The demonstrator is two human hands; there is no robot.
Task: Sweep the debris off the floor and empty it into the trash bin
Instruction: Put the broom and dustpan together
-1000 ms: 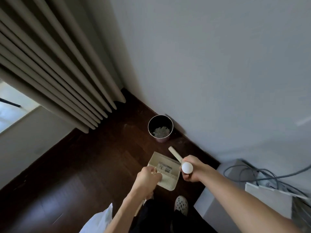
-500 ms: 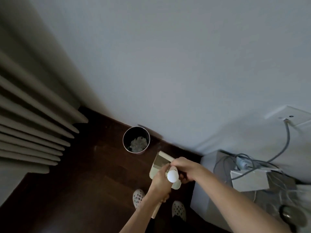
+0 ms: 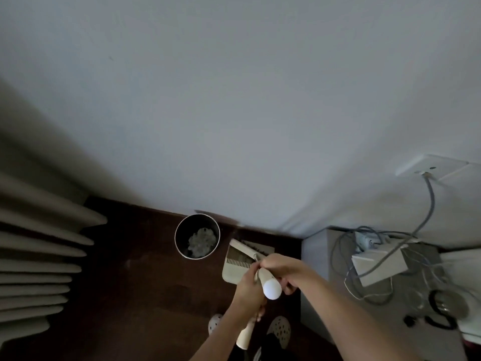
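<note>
Both hands meet over dark wood floor by a pale wall. Left hand fists the dustpan handle; right hand grips the brush. The trash bin, debris inside, stands just ahead-left; curtain far left

The brush now lies across the dustpan, both hands have closed together, and the view has swung right.

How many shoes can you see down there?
2: one shoe below the left forearm, the other shoe right of it, both partly hidden by the arms.
</note>
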